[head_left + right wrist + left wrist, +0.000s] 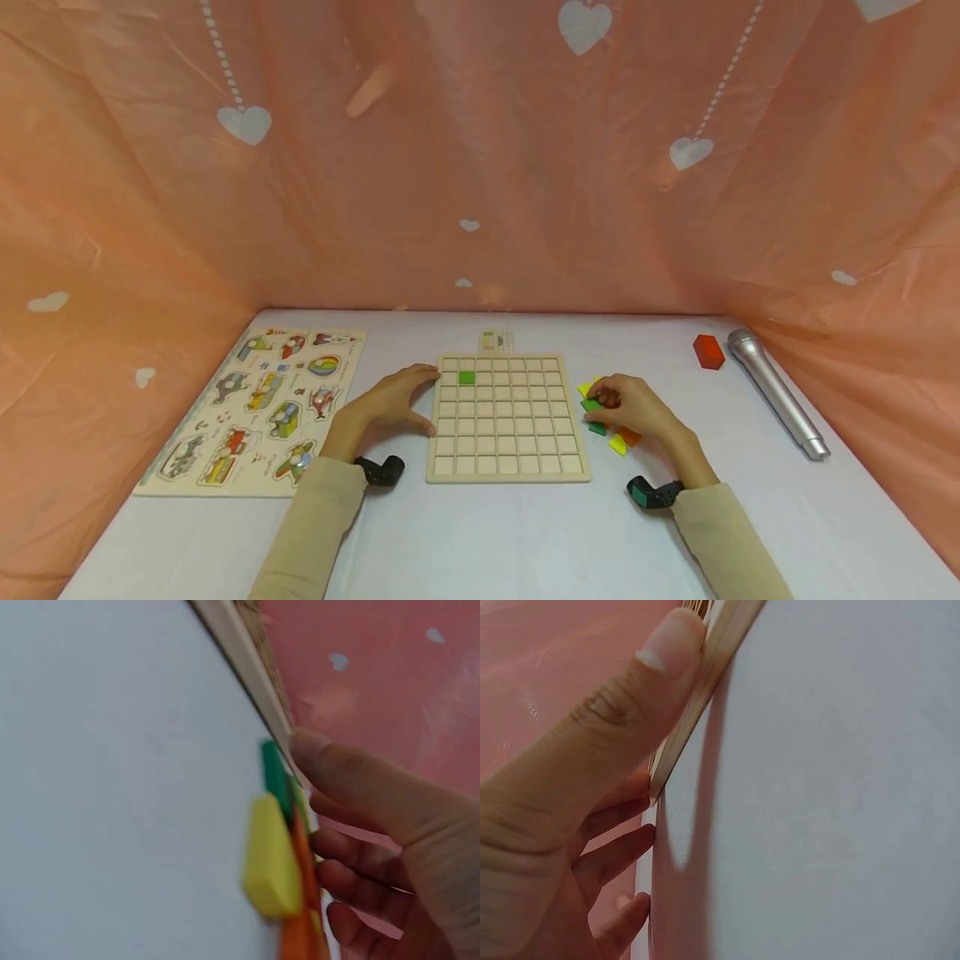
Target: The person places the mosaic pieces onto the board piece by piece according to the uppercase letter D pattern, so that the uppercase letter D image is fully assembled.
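Observation:
A wooden grid board (509, 479) lies in the middle of the table, with one green square tile (467, 377) in a cell of its second row. At its left edge is my left hand (390, 400), thumb and fingers spread; in the left wrist view the thumb (671, 645) rests against the board's side. My right hand (633, 404) is over the small coloured pieces right of the board, fingers bent. A green piece (592, 406) shows between its thumb and forefinger; I cannot tell whether they pinch it. A yellow piece (270, 859) lies near those fingers.
A picture puzzle board (262, 408) with vehicles and toys lies on the left. Behind the grid board is a small printed card (496, 341). A red block (708, 352) and a silver microphone (780, 396) lie at the right. Pink curtain (487, 167) surrounds the table.

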The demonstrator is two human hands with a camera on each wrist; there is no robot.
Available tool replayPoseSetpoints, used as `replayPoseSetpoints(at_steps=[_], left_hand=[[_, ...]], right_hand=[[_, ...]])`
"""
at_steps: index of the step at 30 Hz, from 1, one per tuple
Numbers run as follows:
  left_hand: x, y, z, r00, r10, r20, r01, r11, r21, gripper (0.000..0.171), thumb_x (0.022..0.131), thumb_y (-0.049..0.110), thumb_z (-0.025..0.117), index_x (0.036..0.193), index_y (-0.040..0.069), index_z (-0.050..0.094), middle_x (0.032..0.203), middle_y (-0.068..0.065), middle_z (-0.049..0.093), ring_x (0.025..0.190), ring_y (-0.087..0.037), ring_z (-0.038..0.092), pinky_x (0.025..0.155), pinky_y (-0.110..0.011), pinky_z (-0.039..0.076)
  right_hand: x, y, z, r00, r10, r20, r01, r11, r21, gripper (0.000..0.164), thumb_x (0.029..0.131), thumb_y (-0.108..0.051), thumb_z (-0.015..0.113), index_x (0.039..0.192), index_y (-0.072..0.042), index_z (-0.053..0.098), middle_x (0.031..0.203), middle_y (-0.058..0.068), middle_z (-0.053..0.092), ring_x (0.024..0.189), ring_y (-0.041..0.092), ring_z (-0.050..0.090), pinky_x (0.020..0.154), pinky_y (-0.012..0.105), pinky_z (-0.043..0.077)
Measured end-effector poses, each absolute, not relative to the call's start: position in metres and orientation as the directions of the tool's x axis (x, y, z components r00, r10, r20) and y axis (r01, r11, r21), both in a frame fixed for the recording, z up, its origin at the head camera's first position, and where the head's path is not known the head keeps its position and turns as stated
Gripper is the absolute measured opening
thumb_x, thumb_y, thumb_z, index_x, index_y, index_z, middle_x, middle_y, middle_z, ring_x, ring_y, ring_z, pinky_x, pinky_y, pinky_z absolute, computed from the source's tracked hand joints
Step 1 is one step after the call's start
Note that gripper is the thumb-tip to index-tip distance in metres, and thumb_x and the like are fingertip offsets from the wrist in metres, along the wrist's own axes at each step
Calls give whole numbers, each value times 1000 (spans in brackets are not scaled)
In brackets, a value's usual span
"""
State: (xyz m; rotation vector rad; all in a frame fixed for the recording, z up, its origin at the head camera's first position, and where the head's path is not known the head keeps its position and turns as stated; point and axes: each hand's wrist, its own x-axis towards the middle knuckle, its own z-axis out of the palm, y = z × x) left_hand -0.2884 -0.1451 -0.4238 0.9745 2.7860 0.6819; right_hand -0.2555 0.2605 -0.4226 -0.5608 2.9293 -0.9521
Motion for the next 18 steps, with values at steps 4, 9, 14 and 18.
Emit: replayPoseSetpoints(at_steps=[4,9,14,18], left_hand=[[-288,-145,-424,-787,616,38,562,690,455,94,63,36,85,135,-5,42,141,-21,41,132,-36,33,111,-47,28],[-287,-146,-424,-783,620,45,572,690,445,93,63,36,84,135,-5,42,140,-22,41,132,-38,34,110,-48,28],[-287,-146,-424,-780,624,55,580,687,438,93,63,37,84,135,-6,42,140,-22,41,131,-38,34,110,-48,29],[-287,-146,-423,-783,620,55,575,686,445,93,64,37,84,135,-5,42,141,-21,41,132,-38,34,110,-48,28]], right_hand=[[-256,255,-427,-919,-364,150,-387,765,-514,30,73,-26,80,95,-9,68,78,-4,58,67,12,46,57,21,40],[-255,256,-429,-906,-374,198,-422,762,-492,23,77,-9,75,99,-5,67,86,1,61,74,15,49,65,25,45],[-256,261,-429,-906,-368,210,-423,765,-485,28,78,-4,72,105,-2,66,100,8,64,87,21,53,81,40,49],[-257,263,-426,-917,-351,191,-398,766,-504,27,81,-8,72,106,-1,66,99,8,64,88,21,54,82,41,51]])
